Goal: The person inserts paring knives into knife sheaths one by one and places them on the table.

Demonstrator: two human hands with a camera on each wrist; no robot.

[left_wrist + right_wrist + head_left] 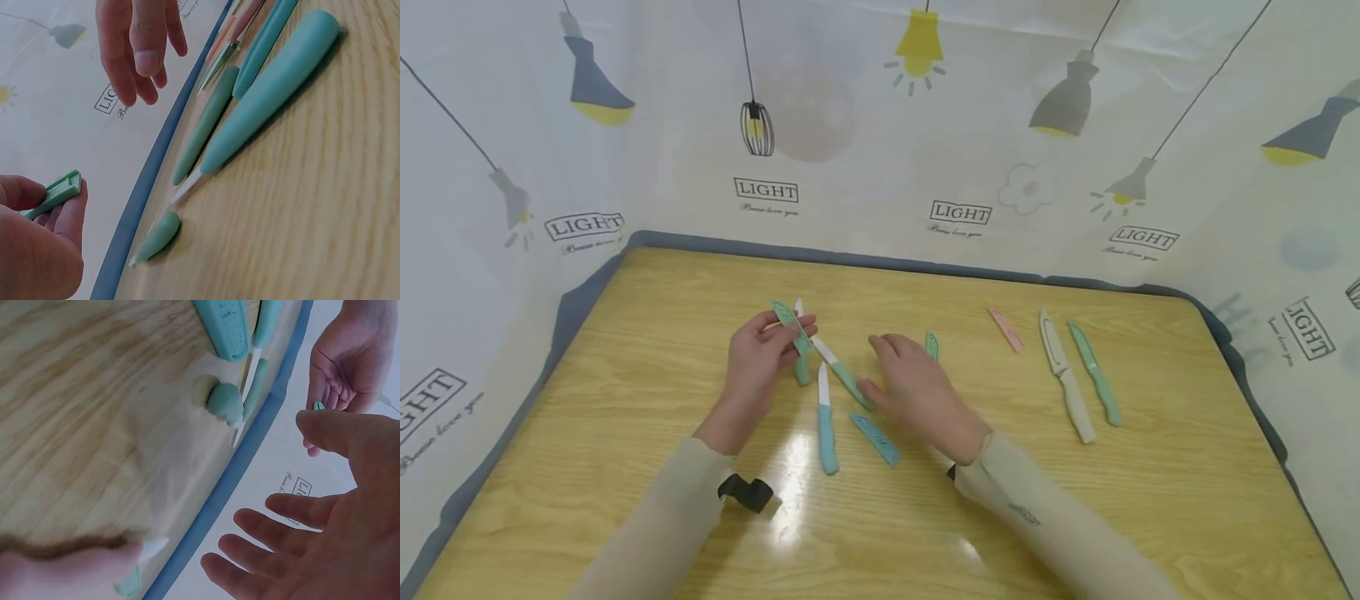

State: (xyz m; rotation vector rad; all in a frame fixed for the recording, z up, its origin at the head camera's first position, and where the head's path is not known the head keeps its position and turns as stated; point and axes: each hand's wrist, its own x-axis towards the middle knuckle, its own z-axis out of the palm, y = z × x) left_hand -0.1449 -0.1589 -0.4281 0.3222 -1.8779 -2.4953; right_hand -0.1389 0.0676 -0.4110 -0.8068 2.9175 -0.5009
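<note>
My left hand pinches a slotted light-green knife sheath between thumb and fingers, raised above the table. Under it lies a green-handled knife with a white blade, partly hidden by that hand. Another green-handled knife lies slantwise between the hands. My right hand hovers beside its handle; the right wrist view shows its fingers spread and holding nothing. Nearer to me are a blue-handled knife with a white blade and a blue sheath.
Beyond the right hand lies another green sheath, partly covered. Farther right are a pink sheath, a cream knife and a green knife. A blurred pink handle shows in the right wrist view. A patterned curtain borders the table.
</note>
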